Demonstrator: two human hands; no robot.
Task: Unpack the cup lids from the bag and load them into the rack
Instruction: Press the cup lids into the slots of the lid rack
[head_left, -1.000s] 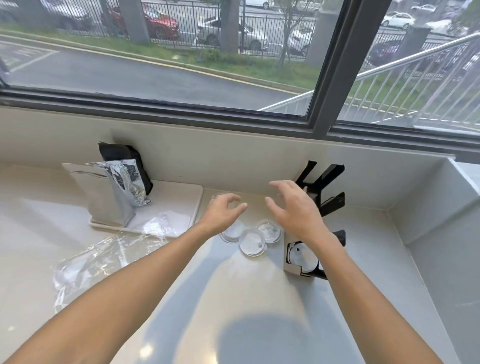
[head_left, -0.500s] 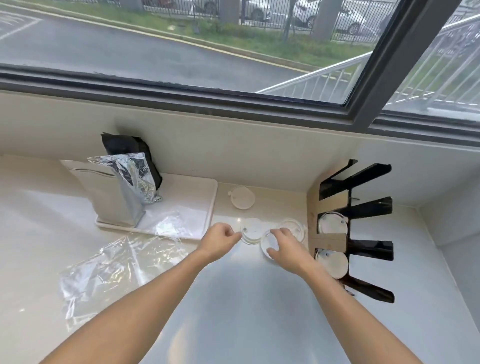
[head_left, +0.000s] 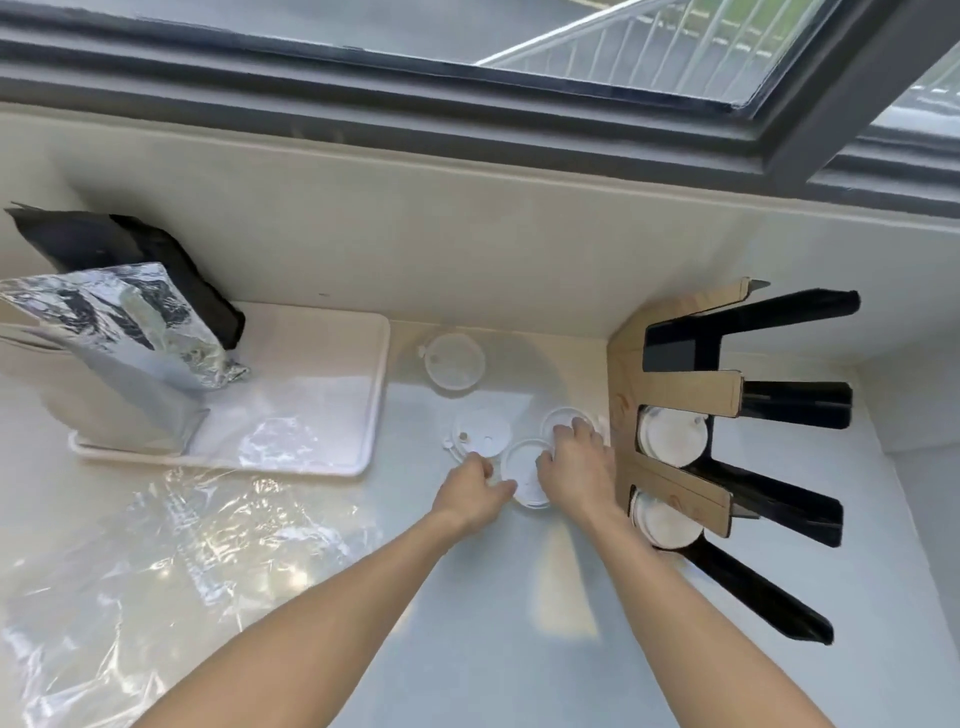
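Both hands have dropped from above the counter onto the loose lids since a second ago, and the view has tipped down so that the rack now shows all its slots. Nearest, the left hand (head_left: 470, 486) pinches the left rim of the front lid (head_left: 524, 470) between thumb and curled fingers, while the right hand (head_left: 574, 465) curls over that lid's right edge, its fingertips reaching onto the right lid (head_left: 563, 420) just beyond; whether it actually grips either one is hard to tell through the blur. These lids look thin, light and springy, slick on the smooth counter (head_left: 483, 597), so they would likely skate under a flat push; the raised rim is the place to take hold, pinched from opposite sides and not squeezed hard, since thin plastic buckles. Left of the pair lies a middle lid (head_left: 480, 428) with its tab out, and farther back a fourth lid (head_left: 453, 361) sits alone near the wall. To the right the rack (head_left: 675, 384) holds lids in two slots already, with the upper slot bare. The emptied clear bag (head_left: 156, 561) lies crumpled at the near left, and a tray (head_left: 332, 364) carries foil pouches (head_left: 130, 332).
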